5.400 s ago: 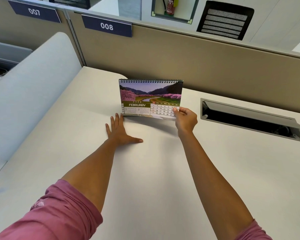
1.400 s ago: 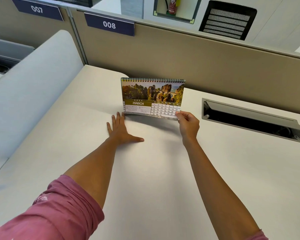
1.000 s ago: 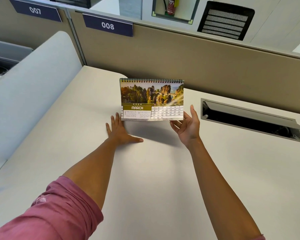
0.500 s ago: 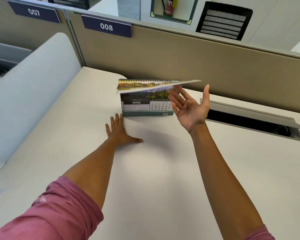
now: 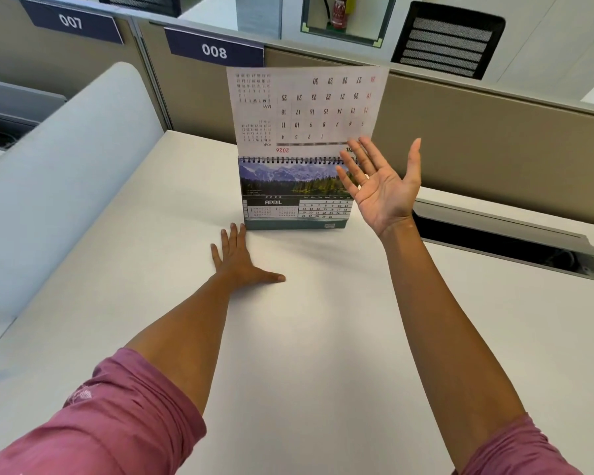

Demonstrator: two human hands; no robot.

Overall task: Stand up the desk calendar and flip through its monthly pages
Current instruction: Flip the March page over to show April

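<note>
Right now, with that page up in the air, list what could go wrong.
1. The flipped page stands upright above the spiral binding, and the right hand is open with only its fingertips near the page's lower corner; it may fall forward over April again.
2. The left hand lies flat on the desk at the calendar base, gripping nothing, so a hard push could tip or slide the calendar.

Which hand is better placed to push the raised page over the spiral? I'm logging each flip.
Probably the right hand: open, fingers at the upright page. The left hand lies flat on the desk beside the desk calendar.
</note>
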